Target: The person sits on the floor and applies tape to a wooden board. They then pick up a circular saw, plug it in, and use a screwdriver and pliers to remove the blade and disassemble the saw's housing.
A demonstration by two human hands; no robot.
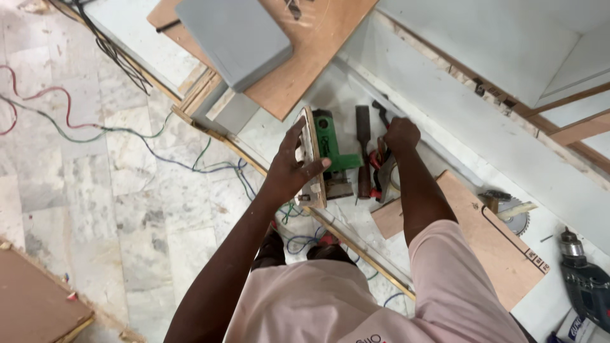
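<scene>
Here the fingers (293, 141) of the left hand (291, 170) are spread, wrapped over the flat wooden base plate (313, 159) of a green power tool (332, 149), thumb hooked round its near side, so the hand is clamped on it. The tool lies on its side near the left edge of the white table (508, 152), its long axis running away from the person. Just to its right lies a dark-handled chisel (363, 149), parallel to it. The right hand (401, 134) is closed over something among red-handled pliers (379, 166) beyond the chisel; what exactly the fingers pinch I cannot tell. Farther right sit a plywood offcut (489, 241), a circular saw blade (516, 219) and a dark drill (588, 286) by the near-right corner. Loose wires (127, 130) trail over the marble floor (95, 209).
</scene>
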